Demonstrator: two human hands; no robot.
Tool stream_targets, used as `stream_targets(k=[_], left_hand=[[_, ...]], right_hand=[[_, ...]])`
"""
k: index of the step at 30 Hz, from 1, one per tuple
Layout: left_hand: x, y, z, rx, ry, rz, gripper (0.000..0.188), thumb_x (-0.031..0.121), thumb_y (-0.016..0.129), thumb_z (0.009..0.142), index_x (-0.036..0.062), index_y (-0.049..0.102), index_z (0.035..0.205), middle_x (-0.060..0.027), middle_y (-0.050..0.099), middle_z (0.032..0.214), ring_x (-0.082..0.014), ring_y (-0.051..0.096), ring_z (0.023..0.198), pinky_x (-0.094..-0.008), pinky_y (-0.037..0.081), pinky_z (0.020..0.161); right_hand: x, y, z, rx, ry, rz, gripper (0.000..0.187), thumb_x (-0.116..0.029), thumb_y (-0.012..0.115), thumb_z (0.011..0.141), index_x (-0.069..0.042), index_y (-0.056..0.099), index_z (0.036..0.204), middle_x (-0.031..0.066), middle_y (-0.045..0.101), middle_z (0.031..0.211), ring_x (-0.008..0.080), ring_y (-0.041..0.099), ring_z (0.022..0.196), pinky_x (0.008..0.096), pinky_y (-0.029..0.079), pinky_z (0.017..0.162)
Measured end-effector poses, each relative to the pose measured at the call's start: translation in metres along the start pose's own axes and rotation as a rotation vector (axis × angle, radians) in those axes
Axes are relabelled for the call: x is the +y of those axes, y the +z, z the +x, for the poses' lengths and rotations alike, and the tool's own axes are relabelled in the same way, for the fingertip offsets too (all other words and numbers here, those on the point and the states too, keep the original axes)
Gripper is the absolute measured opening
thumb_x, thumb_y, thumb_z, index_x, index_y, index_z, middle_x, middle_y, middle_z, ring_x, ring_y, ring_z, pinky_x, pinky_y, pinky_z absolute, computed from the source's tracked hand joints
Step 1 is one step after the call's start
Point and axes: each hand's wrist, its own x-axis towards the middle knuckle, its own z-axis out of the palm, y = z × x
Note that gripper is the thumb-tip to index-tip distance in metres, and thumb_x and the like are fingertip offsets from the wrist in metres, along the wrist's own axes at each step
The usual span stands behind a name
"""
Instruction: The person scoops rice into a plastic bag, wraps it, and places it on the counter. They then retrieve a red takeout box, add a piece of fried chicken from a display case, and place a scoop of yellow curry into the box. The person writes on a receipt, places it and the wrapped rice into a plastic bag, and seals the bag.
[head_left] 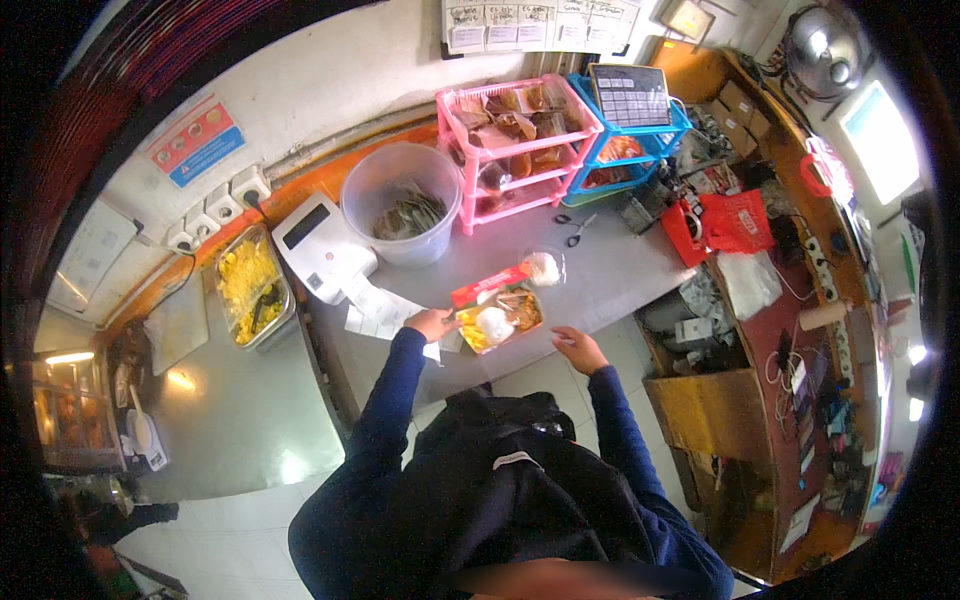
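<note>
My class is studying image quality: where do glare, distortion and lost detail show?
Head view: glare whitens part of the metal counter at left; head view: the white panel at upper right looks blown out; head view: the wooden desk at right bows outward; head view: the white mound in the food box shows little texture.
</note>
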Motion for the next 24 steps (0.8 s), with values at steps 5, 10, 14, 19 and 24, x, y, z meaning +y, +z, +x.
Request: stream_targets(k=[5,10,14,19,24], left_hand=[[0.014,-0.154,0.017,0.430,0.216,-0.407,0.031,0.031,0.058,0.092,0.0029,0.072,0.098,-0.0120,0.071,0.082,-0.0188,0.067,0.073,-0.0335,0.050,0.068],[-0.034,-0.192,0.171,0.710,-0.352,-0.456,0.034,0.039,0.065,0.085,0.0055,0.070,0.081,-0.0148,0.069,0.071,-0.0318,0.065,0.065,-0.0425,0.048,0.062],[-0.094,-0.155,0.253,0.541,-0.603,-0.302,0.032,0.034,0.070,0.080,0.0039,0.070,0.091,-0.0150,0.070,0.084,-0.0288,0.066,0.074,-0.0394,0.051,0.068],[-0.122,-0.175,0.266,0.582,-0.735,-0.012,0.032,0.031,0.073,0.077,0.0029,0.069,0.092,-0.0128,0.069,0.087,-0.0244,0.064,0.077,-0.0366,0.051,0.072],[-0.077,-0.211,0.193,0.950,-0.960,0.062,0.034,0.027,0.077,0.073,0.0018,0.067,0.094,-0.0106,0.069,0.091,-0.0201,0.063,0.081,-0.0339,0.051,0.075]], right_hand=[[0.093,-0.054,-0.016,0.077,0.370,0.197,0.034,-0.027,0.062,0.091,-0.006,0.063,0.118,0.0104,0.069,0.097,0.0138,0.064,0.085,0.0303,0.053,0.073],[0.166,-0.096,-0.001,-0.195,0.597,-0.007,0.043,-0.042,0.065,0.086,-0.011,0.065,0.116,0.0135,0.070,0.097,0.0160,0.067,0.084,0.0316,0.053,0.070],[0.192,-0.145,0.046,-0.353,0.374,-0.341,0.044,-0.045,0.064,0.087,-0.012,0.065,0.116,0.0117,0.070,0.101,0.0190,0.068,0.086,0.0326,0.053,0.074],[0.189,-0.284,0.094,-0.339,0.251,-0.141,0.024,-0.020,0.056,0.087,-0.009,0.070,0.103,0.0050,0.071,0.092,0.0196,0.065,0.076,0.0344,0.052,0.073],[0.164,-0.420,0.161,0.523,0.169,-0.203,0.038,-0.038,0.061,0.089,-0.004,0.067,0.074,0.0127,0.062,0.061,0.0291,0.062,0.060,0.0406,0.049,0.060]])
